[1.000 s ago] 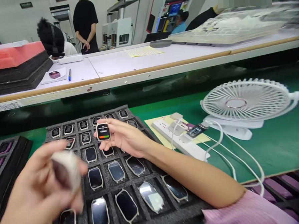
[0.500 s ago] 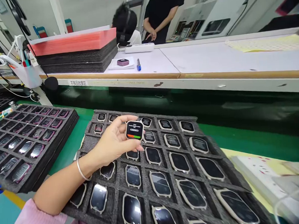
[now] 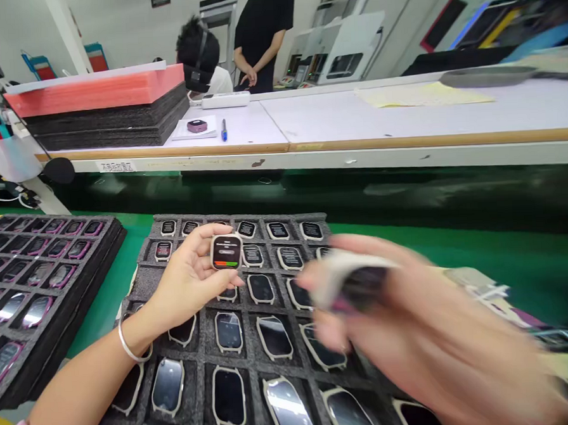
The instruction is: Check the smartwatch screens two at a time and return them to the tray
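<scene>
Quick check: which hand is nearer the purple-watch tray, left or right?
Left. The left hand, holding a lit watch, is right of the purple-watch tray, over the left part of the middle tray; the right hand, blurred around a pale object, is farther right.

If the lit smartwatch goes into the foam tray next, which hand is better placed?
Probably the left hand: it holds the lit smartwatch over the foam tray. The right hand, blurred, is occupied with a pale-and-dark object.

Blue pen (image 3: 224, 130) on shelf (image 3: 327, 124), right of pink foam (image 3: 116, 91).
</scene>
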Demonstrator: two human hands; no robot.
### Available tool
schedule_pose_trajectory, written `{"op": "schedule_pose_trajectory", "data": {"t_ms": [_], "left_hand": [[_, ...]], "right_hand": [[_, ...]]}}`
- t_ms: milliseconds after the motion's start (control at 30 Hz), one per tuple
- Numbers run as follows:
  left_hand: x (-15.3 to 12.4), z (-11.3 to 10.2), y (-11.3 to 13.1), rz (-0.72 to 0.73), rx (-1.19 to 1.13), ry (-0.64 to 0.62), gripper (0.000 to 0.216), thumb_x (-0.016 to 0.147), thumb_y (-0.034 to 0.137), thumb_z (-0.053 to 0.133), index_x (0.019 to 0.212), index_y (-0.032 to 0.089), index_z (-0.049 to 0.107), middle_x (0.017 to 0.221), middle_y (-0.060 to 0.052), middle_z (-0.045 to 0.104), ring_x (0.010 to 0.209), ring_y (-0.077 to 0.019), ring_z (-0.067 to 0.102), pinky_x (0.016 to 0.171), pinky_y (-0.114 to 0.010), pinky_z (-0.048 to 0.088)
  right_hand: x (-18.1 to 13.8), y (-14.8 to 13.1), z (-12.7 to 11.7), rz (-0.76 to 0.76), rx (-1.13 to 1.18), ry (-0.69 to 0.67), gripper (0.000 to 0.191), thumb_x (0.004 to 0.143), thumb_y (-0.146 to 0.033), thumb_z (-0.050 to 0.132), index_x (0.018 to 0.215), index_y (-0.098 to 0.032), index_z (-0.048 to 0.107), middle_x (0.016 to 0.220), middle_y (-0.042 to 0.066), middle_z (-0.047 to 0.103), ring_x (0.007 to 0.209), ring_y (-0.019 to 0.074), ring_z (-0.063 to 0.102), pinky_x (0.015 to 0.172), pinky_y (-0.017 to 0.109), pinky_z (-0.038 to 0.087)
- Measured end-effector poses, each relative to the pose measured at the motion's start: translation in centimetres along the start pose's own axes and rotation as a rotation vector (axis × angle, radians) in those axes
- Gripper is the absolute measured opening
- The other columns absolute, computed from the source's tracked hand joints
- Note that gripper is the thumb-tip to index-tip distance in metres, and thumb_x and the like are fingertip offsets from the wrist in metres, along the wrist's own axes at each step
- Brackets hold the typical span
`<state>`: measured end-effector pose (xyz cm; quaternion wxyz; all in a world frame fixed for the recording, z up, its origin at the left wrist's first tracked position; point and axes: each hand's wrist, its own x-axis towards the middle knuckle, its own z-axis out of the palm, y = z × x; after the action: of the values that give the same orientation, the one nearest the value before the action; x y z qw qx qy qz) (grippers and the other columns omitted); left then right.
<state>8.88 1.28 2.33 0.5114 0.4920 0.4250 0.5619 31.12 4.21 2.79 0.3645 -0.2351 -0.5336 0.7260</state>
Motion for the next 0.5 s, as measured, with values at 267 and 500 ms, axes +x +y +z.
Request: {"op": "schedule_pose_trajectory", "data": {"t_ms": [267, 500], "left_hand": [[1.0, -0.1, -1.5, -0.069, 0.054, 0.095, 0.057, 0.07, 0.012, 0.073, 0.122, 0.023, 0.051, 0.104, -0.003, 0.066, 0.071, -0.01, 0.067, 0.07, -0.025, 0.055], [0.7, 0.3, -1.9, -0.091, 0.083, 0.086, 0.046, 0.073, 0.015, 0.071, 0.116, 0.02, 0.054, 0.095, -0.001, 0.068, 0.062, -0.0086, 0.065, 0.057, -0.021, 0.051]], "right_hand": [[5.4, 3.5, -1.1, 0.132, 0.196, 0.066, 0.04, 0.076, -0.015, 0.071, 0.114, -0.022, 0.06, 0.1, 0.005, 0.072, 0.072, 0.0154, 0.071, 0.07, 0.031, 0.056], [4.9, 3.9, -1.0, 0.088, 0.145, 0.015, 0.045, 0.076, -0.014, 0.072, 0.118, -0.021, 0.057, 0.096, 0.003, 0.071, 0.072, 0.0135, 0.071, 0.069, 0.029, 0.055]]}}
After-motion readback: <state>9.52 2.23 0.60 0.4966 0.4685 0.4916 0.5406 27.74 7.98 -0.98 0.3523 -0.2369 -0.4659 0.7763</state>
